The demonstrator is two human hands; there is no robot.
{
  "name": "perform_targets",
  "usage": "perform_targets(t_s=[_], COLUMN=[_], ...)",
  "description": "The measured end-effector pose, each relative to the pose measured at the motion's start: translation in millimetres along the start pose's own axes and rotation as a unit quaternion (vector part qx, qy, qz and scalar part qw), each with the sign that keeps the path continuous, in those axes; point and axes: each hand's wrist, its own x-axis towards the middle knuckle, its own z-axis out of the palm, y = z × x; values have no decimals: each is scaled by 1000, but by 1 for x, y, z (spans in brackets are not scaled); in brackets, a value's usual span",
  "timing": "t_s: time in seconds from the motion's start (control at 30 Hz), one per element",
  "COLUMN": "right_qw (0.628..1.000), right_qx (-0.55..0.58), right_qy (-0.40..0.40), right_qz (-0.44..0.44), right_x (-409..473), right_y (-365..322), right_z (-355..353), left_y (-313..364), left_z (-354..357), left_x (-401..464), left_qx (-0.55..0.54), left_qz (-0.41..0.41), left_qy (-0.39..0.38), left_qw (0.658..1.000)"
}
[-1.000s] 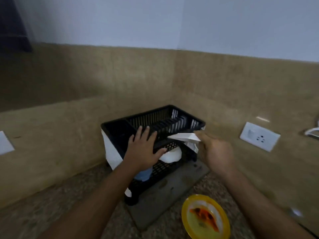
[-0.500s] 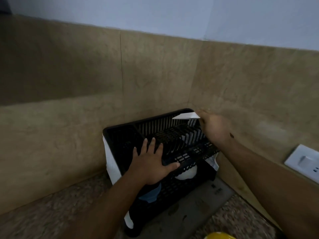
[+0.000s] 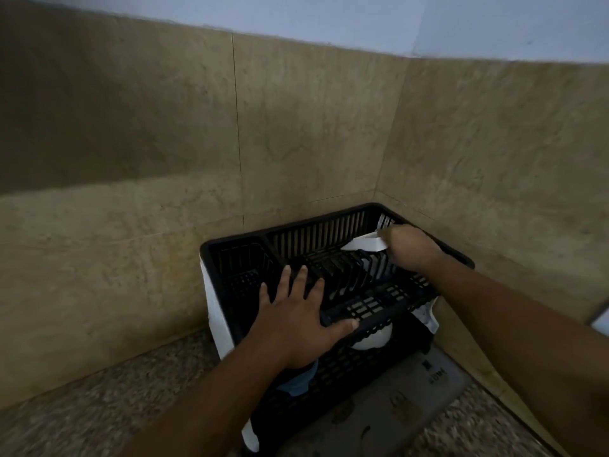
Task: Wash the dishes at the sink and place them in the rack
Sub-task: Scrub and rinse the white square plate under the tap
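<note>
Your right hand (image 3: 407,247) grips a white dish (image 3: 364,244) lying flat above the rack (image 3: 329,232)'s slots; your left hand (image 3: 298,316), fingers spread, presses the rack's front rim.

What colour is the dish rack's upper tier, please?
Black, seen in the head view: upper tier.

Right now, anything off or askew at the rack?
Nothing looks spilled or broken. The left hand rests flat on the black rack's front edge; the right hand holds a white dish tilted over the upper slots, not seated yet.
</note>
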Motion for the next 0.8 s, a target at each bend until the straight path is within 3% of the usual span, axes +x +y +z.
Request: perform_targets(t_s=[0.23, 0.57, 0.8], right_qw=[989, 987, 990], right_qx=[38, 25, 61], right_qy=[-135, -146, -108], right_qz=[50, 55, 69], right_x=[-20, -8, -19], right_y=[-12, -21, -26], right_z=[-7, -8, -11], left_y=[1, 1, 1], left_z=[-1, -1, -1], left_x=[-1, -2, -2], left_qx=[-5, -15, -13], left_qz=[-2, -4, -6], left_qy=[-1, -2, 3], left_qw=[1000, 1000, 1000])
